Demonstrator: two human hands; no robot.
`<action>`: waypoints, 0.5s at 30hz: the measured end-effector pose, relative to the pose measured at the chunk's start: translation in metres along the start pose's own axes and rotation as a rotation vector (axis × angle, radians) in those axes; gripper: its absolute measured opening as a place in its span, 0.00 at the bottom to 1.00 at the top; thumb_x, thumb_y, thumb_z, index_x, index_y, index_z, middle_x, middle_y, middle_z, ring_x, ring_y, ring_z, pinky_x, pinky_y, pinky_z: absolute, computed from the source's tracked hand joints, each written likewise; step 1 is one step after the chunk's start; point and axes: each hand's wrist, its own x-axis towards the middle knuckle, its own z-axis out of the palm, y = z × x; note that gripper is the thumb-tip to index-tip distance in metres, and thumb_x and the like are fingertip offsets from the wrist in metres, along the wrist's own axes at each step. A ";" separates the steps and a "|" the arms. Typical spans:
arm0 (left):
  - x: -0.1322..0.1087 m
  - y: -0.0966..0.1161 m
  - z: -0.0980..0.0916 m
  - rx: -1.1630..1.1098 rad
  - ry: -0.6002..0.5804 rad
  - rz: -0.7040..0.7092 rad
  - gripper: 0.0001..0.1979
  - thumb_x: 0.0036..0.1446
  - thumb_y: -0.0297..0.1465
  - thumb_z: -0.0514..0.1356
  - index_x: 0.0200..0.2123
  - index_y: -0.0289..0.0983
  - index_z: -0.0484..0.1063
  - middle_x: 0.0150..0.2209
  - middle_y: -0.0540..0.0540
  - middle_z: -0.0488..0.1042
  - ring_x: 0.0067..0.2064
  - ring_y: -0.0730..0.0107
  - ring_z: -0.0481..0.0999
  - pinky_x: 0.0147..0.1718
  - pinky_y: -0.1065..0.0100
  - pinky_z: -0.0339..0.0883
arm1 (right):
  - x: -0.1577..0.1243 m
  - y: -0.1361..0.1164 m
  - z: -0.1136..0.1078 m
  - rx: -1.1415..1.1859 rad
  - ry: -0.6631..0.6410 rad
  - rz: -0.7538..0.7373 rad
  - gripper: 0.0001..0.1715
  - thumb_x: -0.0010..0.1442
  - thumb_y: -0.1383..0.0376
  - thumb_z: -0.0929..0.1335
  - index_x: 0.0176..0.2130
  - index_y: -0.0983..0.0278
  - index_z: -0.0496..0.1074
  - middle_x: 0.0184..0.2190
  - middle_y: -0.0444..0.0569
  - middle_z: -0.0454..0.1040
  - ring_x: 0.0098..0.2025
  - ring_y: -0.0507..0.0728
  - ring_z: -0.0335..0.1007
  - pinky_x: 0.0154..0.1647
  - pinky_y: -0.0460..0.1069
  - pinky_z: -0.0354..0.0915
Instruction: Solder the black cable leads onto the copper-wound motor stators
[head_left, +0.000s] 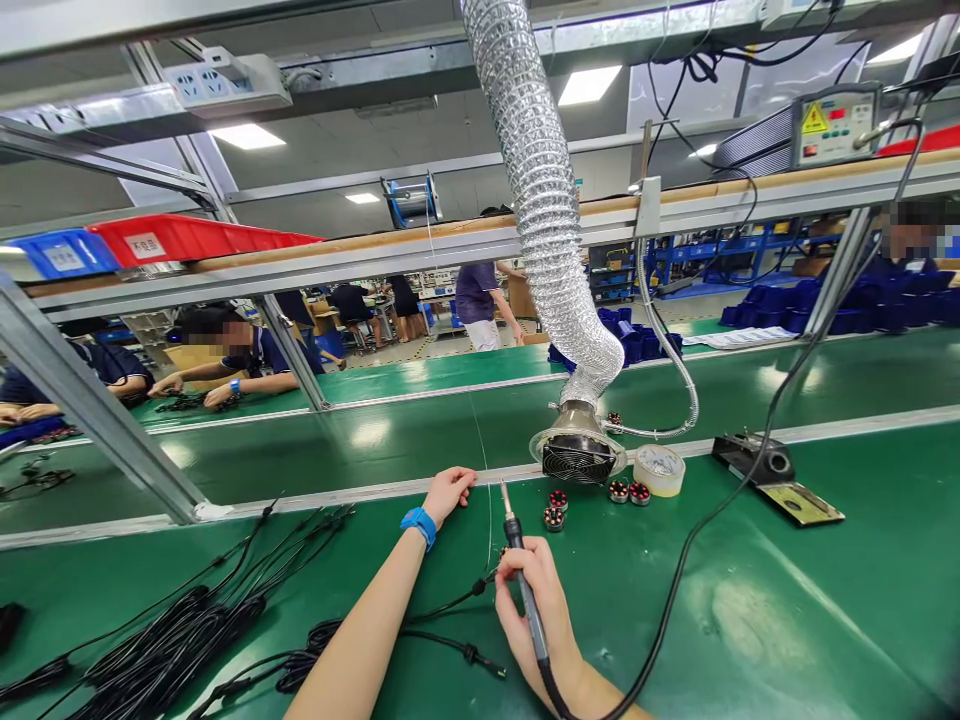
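Note:
My right hand point(541, 605) is wrapped round a soldering iron point(525, 580), its tip pointing up and away. Just behind those fingers, a small reddish part point(503, 553) is mostly hidden, near the end of a black cable point(450, 606). My left hand point(448, 494), with a blue wrist strap point(419, 526), rests by the metal rail with its fingers curled; whether anything is in them is hidden. Close to its fingertips runs a thin solder wire point(490, 530), coming down from a spool point(412, 201) on the shelf. Several small round parts with red tops point(557, 499) stand beyond the iron.
A fume duct point(547, 200) with a black fan grille point(577, 459) hangs ahead. Right of it are a tape roll point(659, 471) and an iron stand point(757, 460). Bundled black cables point(172, 640) lie left. The iron's cord point(686, 540) arcs along the right. Co-workers sit across the bench.

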 end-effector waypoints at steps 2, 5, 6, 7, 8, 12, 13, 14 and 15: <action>-0.001 0.001 0.000 0.000 -0.003 -0.001 0.25 0.45 0.49 0.64 0.35 0.31 0.73 0.27 0.49 0.70 0.20 0.80 0.63 0.21 0.73 0.60 | 0.001 0.000 0.000 -0.006 0.004 -0.007 0.13 0.58 0.77 0.59 0.38 0.63 0.64 0.36 0.46 0.60 0.36 0.49 0.64 0.39 0.43 0.63; -0.002 0.002 0.000 -0.001 -0.007 0.000 0.25 0.45 0.49 0.63 0.34 0.31 0.73 0.27 0.50 0.69 0.20 0.80 0.63 0.21 0.73 0.60 | 0.003 -0.001 -0.001 -0.022 -0.005 -0.016 0.13 0.58 0.77 0.59 0.38 0.62 0.64 0.36 0.46 0.60 0.35 0.49 0.63 0.38 0.43 0.63; -0.002 0.003 0.000 -0.001 -0.007 0.000 0.24 0.45 0.49 0.63 0.33 0.31 0.73 0.27 0.50 0.69 0.20 0.80 0.63 0.21 0.73 0.60 | 0.003 -0.001 -0.001 -0.026 -0.004 -0.021 0.13 0.58 0.77 0.59 0.38 0.62 0.64 0.36 0.46 0.60 0.35 0.49 0.63 0.38 0.43 0.63; -0.002 0.003 0.000 -0.001 -0.006 0.000 0.24 0.45 0.48 0.63 0.33 0.31 0.73 0.27 0.50 0.69 0.20 0.80 0.63 0.21 0.72 0.60 | 0.004 -0.001 -0.002 -0.027 -0.004 -0.026 0.13 0.58 0.77 0.59 0.38 0.62 0.64 0.36 0.46 0.60 0.35 0.49 0.63 0.38 0.43 0.63; -0.003 0.004 0.000 0.000 -0.005 0.000 0.24 0.45 0.48 0.63 0.33 0.31 0.73 0.27 0.50 0.69 0.20 0.80 0.63 0.21 0.72 0.60 | 0.004 -0.001 -0.002 -0.027 -0.001 -0.031 0.13 0.57 0.77 0.59 0.38 0.62 0.64 0.36 0.46 0.60 0.35 0.49 0.63 0.38 0.42 0.63; -0.002 0.003 0.000 0.000 -0.001 0.001 0.24 0.45 0.48 0.63 0.33 0.31 0.73 0.27 0.50 0.69 0.20 0.80 0.63 0.20 0.73 0.60 | 0.004 0.000 -0.002 -0.022 0.009 -0.039 0.13 0.56 0.78 0.59 0.37 0.62 0.64 0.36 0.46 0.60 0.35 0.49 0.63 0.38 0.42 0.63; -0.002 0.003 0.000 0.000 -0.001 0.002 0.24 0.45 0.48 0.63 0.34 0.31 0.73 0.27 0.50 0.69 0.20 0.80 0.63 0.20 0.73 0.60 | 0.004 0.000 -0.002 -0.022 0.007 -0.039 0.13 0.56 0.78 0.59 0.37 0.62 0.64 0.36 0.46 0.60 0.35 0.49 0.64 0.38 0.42 0.63; -0.001 0.002 0.000 -0.001 0.000 0.003 0.24 0.45 0.48 0.63 0.34 0.31 0.73 0.27 0.50 0.69 0.20 0.80 0.63 0.20 0.73 0.60 | 0.004 0.000 -0.002 -0.021 0.003 -0.037 0.13 0.56 0.77 0.59 0.37 0.62 0.64 0.36 0.46 0.60 0.35 0.49 0.64 0.38 0.42 0.64; -0.001 0.001 0.000 -0.002 0.000 0.003 0.24 0.45 0.48 0.63 0.34 0.31 0.73 0.27 0.50 0.69 0.20 0.80 0.63 0.20 0.73 0.60 | 0.004 0.000 -0.002 -0.022 -0.003 -0.036 0.13 0.57 0.77 0.59 0.37 0.62 0.64 0.36 0.46 0.60 0.35 0.49 0.64 0.38 0.42 0.64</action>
